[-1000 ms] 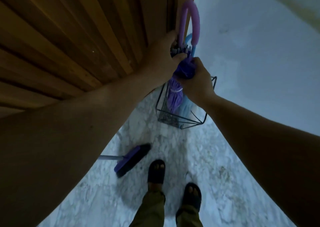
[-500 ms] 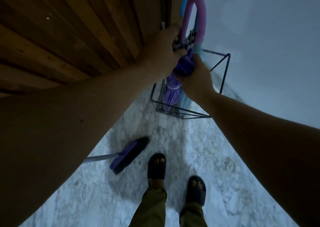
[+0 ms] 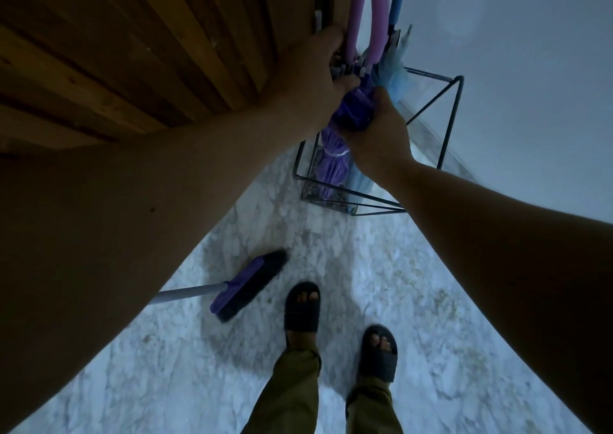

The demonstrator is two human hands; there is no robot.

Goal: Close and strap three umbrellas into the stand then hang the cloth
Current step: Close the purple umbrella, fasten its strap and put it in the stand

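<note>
- Hands: left hand (image 3: pixel 308 69) & right hand (image 3: pixel 374 128) still grip purple umbrella (image 3: pixel 331 165), fingers curled.
- Umbrella now lower in stand (image 3: pixel 447 128), 1 o'clock; strapped, blue umbrella (image 3: pixel 393 69) beside it.

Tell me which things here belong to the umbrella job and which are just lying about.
Job: purple umbrella, gripped by left hand and right hand; light blue umbrella; wire stand.
Lying about: broom on the floor; wooden door.

stand (image 3: pixel 451 108): thin black metal wire, matt
purple umbrella (image 3: pixel 335 165): creased cloth, slight sheen
handle (image 3: pixel 365 12): smooth pink, likely foam or plastic
floor (image 3: pixel 381 261): veined marble-look stone
door (image 3: pixel 149 52): grooved brown wood
</note>
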